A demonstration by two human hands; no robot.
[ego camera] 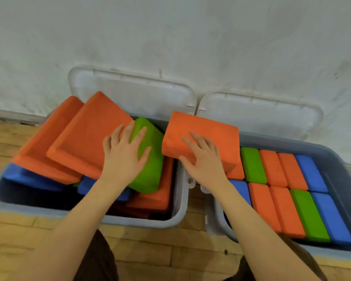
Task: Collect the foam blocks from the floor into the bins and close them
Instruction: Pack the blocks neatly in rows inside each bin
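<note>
**Heaped blocks threatened the left lid**

Your left hand (126, 157) lay flat, gripping nothing, on the tilted green foam block (148, 159) in the left grey plastic bin (178, 199), while your right hand (203, 161) gripped the edge of an orange foam block (203, 134) above the gap between bins. Two slanted orange foam slabs (79, 136) rose over the rim; unlevelled, they would likely have blocked the white hinged lid (134, 90). The right grey bin (336, 171) sat neatly packed.
</note>
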